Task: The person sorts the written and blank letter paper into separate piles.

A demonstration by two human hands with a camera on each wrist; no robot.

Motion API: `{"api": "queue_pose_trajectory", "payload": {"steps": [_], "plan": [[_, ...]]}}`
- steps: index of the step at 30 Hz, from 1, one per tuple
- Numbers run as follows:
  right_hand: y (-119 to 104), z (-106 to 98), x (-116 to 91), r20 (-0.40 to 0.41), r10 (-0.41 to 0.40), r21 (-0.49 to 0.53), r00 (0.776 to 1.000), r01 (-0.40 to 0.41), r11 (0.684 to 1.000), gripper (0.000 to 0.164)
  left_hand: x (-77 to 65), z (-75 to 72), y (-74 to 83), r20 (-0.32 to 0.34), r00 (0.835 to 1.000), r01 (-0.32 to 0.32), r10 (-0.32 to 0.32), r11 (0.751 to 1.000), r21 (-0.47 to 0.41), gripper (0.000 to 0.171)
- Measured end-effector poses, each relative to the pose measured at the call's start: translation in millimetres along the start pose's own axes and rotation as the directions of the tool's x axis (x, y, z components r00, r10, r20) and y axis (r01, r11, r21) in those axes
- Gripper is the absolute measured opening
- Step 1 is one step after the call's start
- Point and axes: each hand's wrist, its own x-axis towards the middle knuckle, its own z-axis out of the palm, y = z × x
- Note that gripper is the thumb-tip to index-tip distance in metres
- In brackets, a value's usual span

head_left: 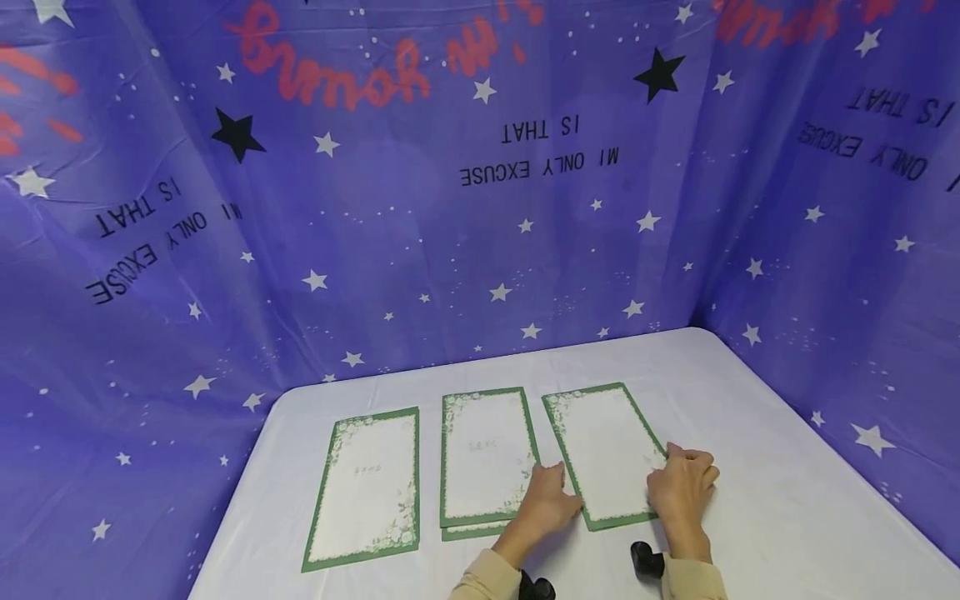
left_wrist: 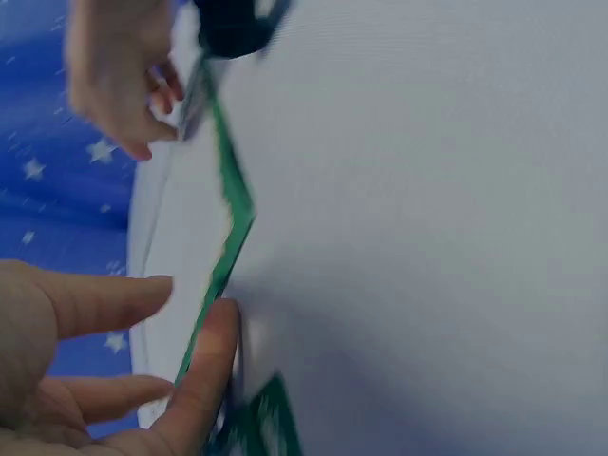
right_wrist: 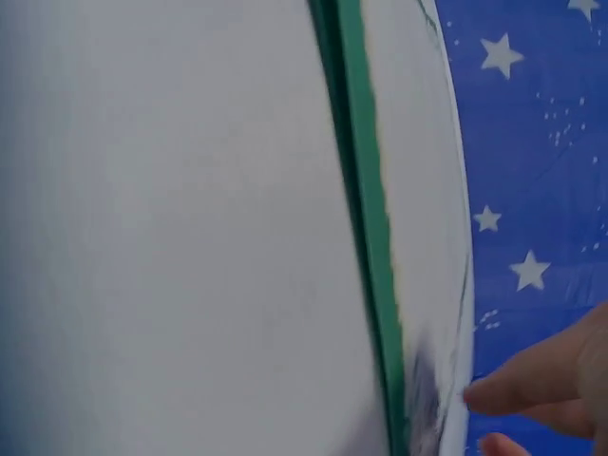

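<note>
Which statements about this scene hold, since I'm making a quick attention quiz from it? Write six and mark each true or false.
1. The leftmost sheet is edged in green. True.
2. The left hand touches that sheet. False: it is at the left edge of the rightmost sheet.
3. The right hand is at the rightmost sheet's right edge. True.
4. The middle sheet lies alone. False: another sheet shows beneath it at the near end.
5. The backdrop is plain. False: it bears stars and lettering.
6. The tabletop is white. True.
</note>
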Motion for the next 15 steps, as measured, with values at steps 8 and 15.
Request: {"api": "queue_pose_trajectory", "payload": {"steps": [8,15], "plan": [[-38.3,5.8,-13.6,0.006,-0.129,0.137,0.992,0.127,0.982,0.038,-11.9,-49.6,-20.0,-0.121,0.993,-0.012,0.011,1.000,-0.010,0.050],[-96.9,14.1,-35.0,0.237,-0.249,0.139,0.939,0.221,0.965,0.028,-24.1,-92.4,-39.2,-0.308,0.951,0.057,-0.017,0.991,0.121,0.038]]}}
